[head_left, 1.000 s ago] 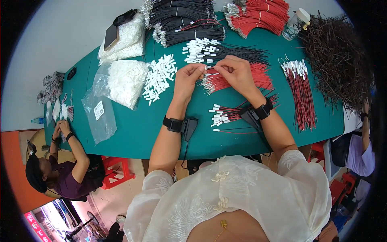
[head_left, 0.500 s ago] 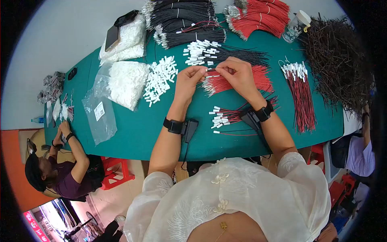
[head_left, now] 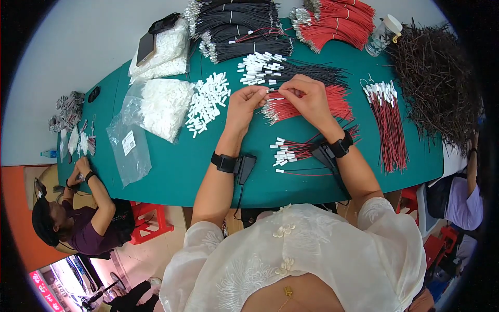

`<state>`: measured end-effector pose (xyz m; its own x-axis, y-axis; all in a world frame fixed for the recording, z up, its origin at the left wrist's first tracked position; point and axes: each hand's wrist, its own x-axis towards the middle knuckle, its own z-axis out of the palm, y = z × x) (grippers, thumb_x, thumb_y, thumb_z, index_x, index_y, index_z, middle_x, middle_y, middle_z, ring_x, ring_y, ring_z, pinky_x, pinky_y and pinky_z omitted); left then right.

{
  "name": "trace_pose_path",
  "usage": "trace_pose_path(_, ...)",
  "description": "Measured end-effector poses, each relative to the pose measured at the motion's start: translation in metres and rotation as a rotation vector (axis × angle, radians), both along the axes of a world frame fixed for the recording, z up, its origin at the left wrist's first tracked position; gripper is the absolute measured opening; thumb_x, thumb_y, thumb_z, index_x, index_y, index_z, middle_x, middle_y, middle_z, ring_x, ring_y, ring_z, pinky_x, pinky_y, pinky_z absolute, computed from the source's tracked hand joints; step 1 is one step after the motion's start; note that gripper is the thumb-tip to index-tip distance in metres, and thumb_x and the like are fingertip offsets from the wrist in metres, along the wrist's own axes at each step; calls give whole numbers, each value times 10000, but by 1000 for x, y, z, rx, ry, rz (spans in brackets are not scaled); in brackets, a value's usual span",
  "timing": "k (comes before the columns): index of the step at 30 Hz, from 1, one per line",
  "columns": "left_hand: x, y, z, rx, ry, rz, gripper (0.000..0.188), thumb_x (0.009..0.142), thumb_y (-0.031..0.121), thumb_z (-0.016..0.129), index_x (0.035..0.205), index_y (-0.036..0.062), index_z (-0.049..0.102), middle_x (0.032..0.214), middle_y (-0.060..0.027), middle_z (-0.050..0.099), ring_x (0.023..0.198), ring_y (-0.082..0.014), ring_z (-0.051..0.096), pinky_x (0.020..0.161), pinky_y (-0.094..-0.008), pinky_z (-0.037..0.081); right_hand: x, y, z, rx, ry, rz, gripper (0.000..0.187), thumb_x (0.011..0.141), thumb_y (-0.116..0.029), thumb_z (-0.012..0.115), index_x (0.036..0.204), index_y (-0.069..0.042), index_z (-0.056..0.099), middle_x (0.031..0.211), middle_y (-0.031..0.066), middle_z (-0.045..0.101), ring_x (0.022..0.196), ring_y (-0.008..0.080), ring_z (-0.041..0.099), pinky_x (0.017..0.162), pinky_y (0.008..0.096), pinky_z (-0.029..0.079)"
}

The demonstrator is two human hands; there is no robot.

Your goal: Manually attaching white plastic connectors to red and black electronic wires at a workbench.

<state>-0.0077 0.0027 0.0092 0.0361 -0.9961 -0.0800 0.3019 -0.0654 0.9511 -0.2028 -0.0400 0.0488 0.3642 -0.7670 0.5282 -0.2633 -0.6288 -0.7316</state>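
Note:
Over the middle of the table my left hand [head_left: 243,106] pinches a small white connector [head_left: 268,90] between thumb and forefinger. Facing it, my right hand [head_left: 307,99] is closed in a pinch on a thin dark wire whose end meets the connector; how far it sits inside is too small to tell. Right below my fingers lies a bundle of red wires [head_left: 332,104] with bare metal ends. Behind it are black wires [head_left: 317,73] with white connectors [head_left: 260,67] on their left ends. Nearer me, red and black wires with white connectors [head_left: 283,156] lie beside my right wrist.
Loose white connectors [head_left: 208,104] and a filled plastic bag [head_left: 165,106] lie left on the green table [head_left: 197,171]. Black bundles [head_left: 234,23], red bundles [head_left: 338,26] and a bottle [head_left: 383,35] stand behind. Finished-looking wires [head_left: 387,125] and a dark wire heap [head_left: 436,78] lie right. A co-worker [head_left: 88,218] sits left.
My hands stay almost in place, still pinching the connector and wire. The view has shifted very slightly.

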Motion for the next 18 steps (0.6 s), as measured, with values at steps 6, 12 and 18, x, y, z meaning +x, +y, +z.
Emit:
trace_pose_path(6,-2,0,-2,-16,-31,-28,210,969,145,674,1085,-27,707,869,-36,700,763,-80,604,713,-207,491,3,0,-2,-26,18,17,71,799,-35,767,845,-7,722,733,74,641,629,181,582,565,306,454)
trace_pose_path(12,-3,-1,-5,-24,-48,-32,219,967,146,679,1089,-34,705,873,-47,708,770,-85,612,727,-216,498,2,-1,-4,-96,39,24,67,792,-14,761,850,-8,727,740,75,648,686,203,591,613,317,461)
trace_pose_path(18,-4,0,-8,-18,-17,-32,196,962,124,679,1069,-35,714,875,-55,717,769,-87,623,729,-214,499,2,-1,-5,-114,38,38,69,785,-12,758,845,-10,725,745,80,655,698,219,596,634,327,464)
